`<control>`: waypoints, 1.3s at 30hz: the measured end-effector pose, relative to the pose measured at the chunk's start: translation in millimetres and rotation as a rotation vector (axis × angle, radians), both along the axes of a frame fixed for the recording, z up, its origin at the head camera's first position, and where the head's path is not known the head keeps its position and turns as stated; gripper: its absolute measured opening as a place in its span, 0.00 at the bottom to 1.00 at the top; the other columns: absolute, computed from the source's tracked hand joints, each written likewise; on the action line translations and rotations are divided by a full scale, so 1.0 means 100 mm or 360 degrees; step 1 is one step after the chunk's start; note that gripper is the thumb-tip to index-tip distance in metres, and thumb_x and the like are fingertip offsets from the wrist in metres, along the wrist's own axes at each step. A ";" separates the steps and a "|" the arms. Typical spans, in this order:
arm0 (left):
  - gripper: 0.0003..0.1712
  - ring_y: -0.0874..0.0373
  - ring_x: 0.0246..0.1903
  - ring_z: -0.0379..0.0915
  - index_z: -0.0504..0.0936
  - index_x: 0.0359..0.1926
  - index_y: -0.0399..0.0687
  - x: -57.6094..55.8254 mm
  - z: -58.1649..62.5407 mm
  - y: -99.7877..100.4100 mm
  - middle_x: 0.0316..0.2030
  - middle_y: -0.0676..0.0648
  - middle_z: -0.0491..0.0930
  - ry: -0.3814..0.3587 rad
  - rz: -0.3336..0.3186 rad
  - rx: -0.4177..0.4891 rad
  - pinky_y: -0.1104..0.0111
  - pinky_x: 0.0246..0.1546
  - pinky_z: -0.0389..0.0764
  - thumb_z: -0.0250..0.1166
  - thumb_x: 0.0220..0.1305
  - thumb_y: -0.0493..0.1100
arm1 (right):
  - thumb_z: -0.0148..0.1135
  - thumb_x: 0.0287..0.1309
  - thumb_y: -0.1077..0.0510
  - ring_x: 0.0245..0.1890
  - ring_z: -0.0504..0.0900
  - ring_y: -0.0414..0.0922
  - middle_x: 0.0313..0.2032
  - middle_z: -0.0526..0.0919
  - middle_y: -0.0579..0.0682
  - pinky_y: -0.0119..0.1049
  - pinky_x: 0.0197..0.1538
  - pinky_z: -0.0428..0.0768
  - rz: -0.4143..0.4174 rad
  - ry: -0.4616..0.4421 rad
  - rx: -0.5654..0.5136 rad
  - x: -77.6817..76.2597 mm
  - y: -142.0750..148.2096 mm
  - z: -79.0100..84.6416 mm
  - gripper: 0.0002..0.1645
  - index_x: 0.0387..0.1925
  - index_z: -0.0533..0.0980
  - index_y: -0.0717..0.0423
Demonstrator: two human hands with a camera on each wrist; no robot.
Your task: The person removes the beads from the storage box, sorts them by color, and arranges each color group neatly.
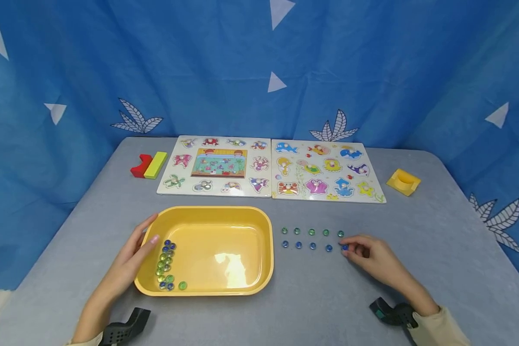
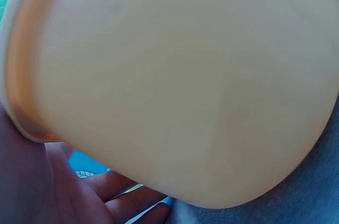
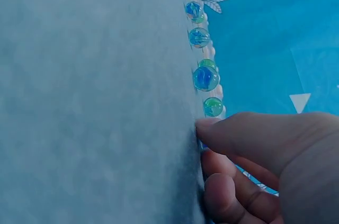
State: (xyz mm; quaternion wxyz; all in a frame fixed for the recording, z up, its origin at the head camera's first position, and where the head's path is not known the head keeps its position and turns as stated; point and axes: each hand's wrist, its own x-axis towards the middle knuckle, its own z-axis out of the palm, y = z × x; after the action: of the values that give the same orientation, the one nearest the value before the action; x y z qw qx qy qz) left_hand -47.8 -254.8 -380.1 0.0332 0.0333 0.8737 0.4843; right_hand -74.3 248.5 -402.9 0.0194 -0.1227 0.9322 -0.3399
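Note:
At the left end of a yellow basin [image 1: 265, 269], my left hand [image 1: 127, 257] grips the rim, thumb over the inside and fingers along the outer wall. The left wrist view shows those fingers [image 2: 132, 197] beneath the basin's side [image 2: 175, 91]. Green and blue glass marbles [image 1: 166, 259] lie inside along its left wall. My right hand [image 1: 374, 257] pinches a blue marble [image 1: 345, 248] between thumb and index finger, low at the table. It is at the right end of a row of blue marbles [image 1: 313, 246], with a row of green marbles [image 1: 311, 232] behind.
Two sea-animal puzzle boards [image 1: 214, 187] [image 1: 328, 194] lie side by side at the back. Left of them are a red block [image 1: 142, 166] and a lime-green block [image 1: 155, 165]. A yellow block [image 1: 403, 182] with a hollow sits at the right. A blue curtain [image 1: 225, 62] hangs behind the grey table [image 1: 311, 307].

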 end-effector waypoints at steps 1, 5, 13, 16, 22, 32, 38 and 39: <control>0.30 0.76 0.45 0.66 0.46 0.69 0.63 0.00 0.00 0.00 0.61 0.39 0.61 -0.0001 0.0006 0.0000 0.85 0.40 0.69 0.43 0.70 0.49 | 0.64 0.49 0.61 0.20 0.68 0.31 0.24 0.74 0.41 0.26 0.23 0.70 0.0006 0.0008 0.0006 0.00 -0.01 0.00 0.10 0.36 0.80 0.50; 0.30 0.76 0.46 0.66 0.46 0.69 0.62 0.00 0.00 -0.01 0.61 0.39 0.61 0.0011 0.0002 -0.0002 0.85 0.41 0.68 0.43 0.70 0.49 | 0.64 0.48 0.62 0.21 0.68 0.30 0.24 0.74 0.41 0.26 0.23 0.70 0.0020 0.0043 0.0034 -0.01 -0.02 0.00 0.10 0.36 0.80 0.51; 0.30 0.79 0.46 0.63 0.46 0.70 0.61 0.01 0.01 -0.01 0.62 0.39 0.61 -0.0010 0.0028 -0.0052 0.86 0.41 0.67 0.43 0.69 0.51 | 0.65 0.49 0.59 0.21 0.67 0.30 0.24 0.74 0.40 0.26 0.23 0.69 0.0027 0.0033 0.0076 0.00 -0.04 0.00 0.09 0.36 0.80 0.48; 0.30 0.79 0.47 0.62 0.46 0.70 0.61 0.01 0.02 0.00 0.62 0.39 0.61 -0.0007 0.0027 -0.0050 0.86 0.41 0.66 0.43 0.69 0.51 | 0.65 0.49 0.59 0.21 0.67 0.30 0.24 0.73 0.40 0.26 0.23 0.69 0.0021 0.0005 0.0075 0.01 -0.04 0.00 0.09 0.36 0.80 0.48; 0.30 0.76 0.45 0.66 0.46 0.69 0.63 0.01 0.00 0.00 0.58 0.40 0.64 0.0019 0.0019 -0.0034 0.84 0.40 0.69 0.44 0.70 0.49 | 0.64 0.51 0.55 0.24 0.69 0.31 0.27 0.75 0.43 0.26 0.26 0.71 0.0035 -0.0151 0.0027 0.04 0.00 0.10 0.14 0.42 0.78 0.50; 0.30 0.75 0.44 0.67 0.46 0.69 0.61 0.01 -0.02 0.00 0.58 0.40 0.64 0.0024 0.0017 -0.0028 0.84 0.40 0.69 0.44 0.70 0.49 | 0.58 0.57 0.51 0.27 0.73 0.30 0.32 0.81 0.43 0.29 0.30 0.72 -0.0020 -0.0074 0.0079 0.08 0.15 0.38 0.17 0.48 0.76 0.51; 0.30 0.75 0.44 0.67 0.46 0.69 0.62 0.01 -0.01 0.00 0.58 0.40 0.65 0.0026 0.0016 -0.0026 0.83 0.40 0.69 0.44 0.69 0.49 | 0.54 0.60 0.49 0.34 0.78 0.31 0.38 0.82 0.45 0.29 0.36 0.76 0.0028 -0.0119 -0.0056 0.03 0.06 0.50 0.18 0.49 0.75 0.50; 0.30 0.75 0.44 0.67 0.46 0.69 0.62 0.01 -0.01 0.00 0.57 0.40 0.65 0.0026 0.0016 -0.0024 0.83 0.40 0.69 0.44 0.69 0.49 | 0.54 0.60 0.49 0.35 0.78 0.32 0.40 0.81 0.46 0.29 0.38 0.76 0.0058 -0.0154 -0.0104 0.01 0.01 0.54 0.17 0.49 0.75 0.49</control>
State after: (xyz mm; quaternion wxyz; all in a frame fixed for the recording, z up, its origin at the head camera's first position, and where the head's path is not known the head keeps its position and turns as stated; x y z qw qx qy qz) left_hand -47.0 -254.3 -381.4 0.0240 0.0325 0.8777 0.4775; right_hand -73.2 249.6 -349.0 0.0666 -0.1237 0.9162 -0.3752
